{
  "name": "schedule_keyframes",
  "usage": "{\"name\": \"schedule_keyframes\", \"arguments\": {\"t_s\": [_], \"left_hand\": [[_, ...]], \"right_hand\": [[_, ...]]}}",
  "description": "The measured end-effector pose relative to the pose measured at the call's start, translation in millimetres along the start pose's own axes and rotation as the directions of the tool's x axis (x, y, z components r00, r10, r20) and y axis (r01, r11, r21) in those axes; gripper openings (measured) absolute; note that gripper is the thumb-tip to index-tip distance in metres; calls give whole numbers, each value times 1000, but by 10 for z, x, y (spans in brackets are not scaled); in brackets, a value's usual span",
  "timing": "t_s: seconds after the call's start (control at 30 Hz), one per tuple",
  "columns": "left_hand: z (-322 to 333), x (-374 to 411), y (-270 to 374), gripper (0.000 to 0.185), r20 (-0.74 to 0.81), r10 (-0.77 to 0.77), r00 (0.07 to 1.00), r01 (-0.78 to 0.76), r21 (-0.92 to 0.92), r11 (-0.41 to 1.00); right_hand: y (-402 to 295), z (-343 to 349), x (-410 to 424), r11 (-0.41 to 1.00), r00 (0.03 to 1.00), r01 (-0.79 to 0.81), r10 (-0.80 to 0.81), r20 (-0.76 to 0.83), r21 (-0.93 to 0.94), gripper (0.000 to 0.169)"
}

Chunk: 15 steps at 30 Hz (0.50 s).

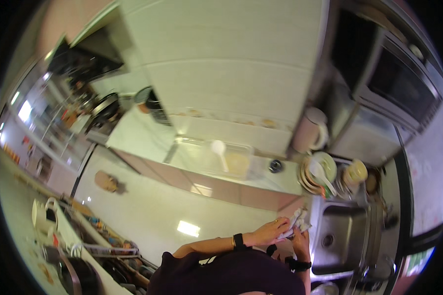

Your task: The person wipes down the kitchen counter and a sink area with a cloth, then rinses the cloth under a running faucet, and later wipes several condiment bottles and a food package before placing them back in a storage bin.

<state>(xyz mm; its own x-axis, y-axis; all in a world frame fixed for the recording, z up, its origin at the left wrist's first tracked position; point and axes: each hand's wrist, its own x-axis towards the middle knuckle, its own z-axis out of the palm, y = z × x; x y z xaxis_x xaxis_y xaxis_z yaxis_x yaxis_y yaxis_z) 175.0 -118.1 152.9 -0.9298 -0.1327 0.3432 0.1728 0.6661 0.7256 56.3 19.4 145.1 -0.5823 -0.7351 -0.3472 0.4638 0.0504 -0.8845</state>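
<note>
Both my hands grip a crumpled white cloth (298, 223), held in front of my body near the left edge of the sink. My left hand (273, 229) closes on its left side. My right hand (300, 239) has the cloth's lower right part, its fingers partly hidden in the folds. Just to the right lies the stainless steel sink (345, 239), with its drain visible in the basin. A black strap sits on each wrist.
Stacked plates and bowls (310, 175) with a white ladle stand beyond the sink. On the counter are a clear plastic tray (240, 166), a white spoon (218, 149) and a small dark round object (275, 166). A pinkish kettle (310, 131) stands behind. Another pan lies by the left stove.
</note>
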Motion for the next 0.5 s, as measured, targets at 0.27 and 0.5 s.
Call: {"name": "schedule_keyframes", "arguments": {"t_s": [0.27,0.5], "left_hand": [[-1215,-1423,-271,54,-62,-793,606,642,-551,534],[-1949,-2722,-212,47,-251,-757,604,611,-464,641]], "right_hand": [[497,1437,350,953,961,106,-25,276,-283,23],[875,2794,319,854,764,257,107,636,-452,25]]}}
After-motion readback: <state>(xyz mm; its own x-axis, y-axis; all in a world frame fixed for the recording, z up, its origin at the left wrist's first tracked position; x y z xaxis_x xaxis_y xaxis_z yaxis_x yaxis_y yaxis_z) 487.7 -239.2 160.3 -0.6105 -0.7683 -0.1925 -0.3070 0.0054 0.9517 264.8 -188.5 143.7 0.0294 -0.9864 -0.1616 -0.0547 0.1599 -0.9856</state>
